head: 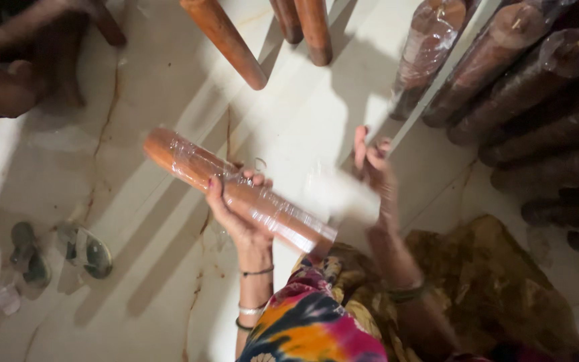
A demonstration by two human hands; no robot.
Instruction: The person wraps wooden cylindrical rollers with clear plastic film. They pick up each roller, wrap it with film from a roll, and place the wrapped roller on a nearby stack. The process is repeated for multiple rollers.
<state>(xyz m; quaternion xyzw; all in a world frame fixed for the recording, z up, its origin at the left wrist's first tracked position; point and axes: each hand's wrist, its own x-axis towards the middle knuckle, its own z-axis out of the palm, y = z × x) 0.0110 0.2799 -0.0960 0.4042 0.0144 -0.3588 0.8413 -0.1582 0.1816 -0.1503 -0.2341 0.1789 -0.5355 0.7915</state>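
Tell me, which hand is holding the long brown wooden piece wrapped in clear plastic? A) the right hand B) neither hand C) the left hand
C: the left hand has its grip around the long brown wooden piece wrapped in clear plastic, while the blurred right hand is off to the side.

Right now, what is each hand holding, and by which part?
The left hand grips the plastic-wrapped wooden leg around its middle. The right hand is motion-blurred beside loose clear film; whether it holds it cannot be told.
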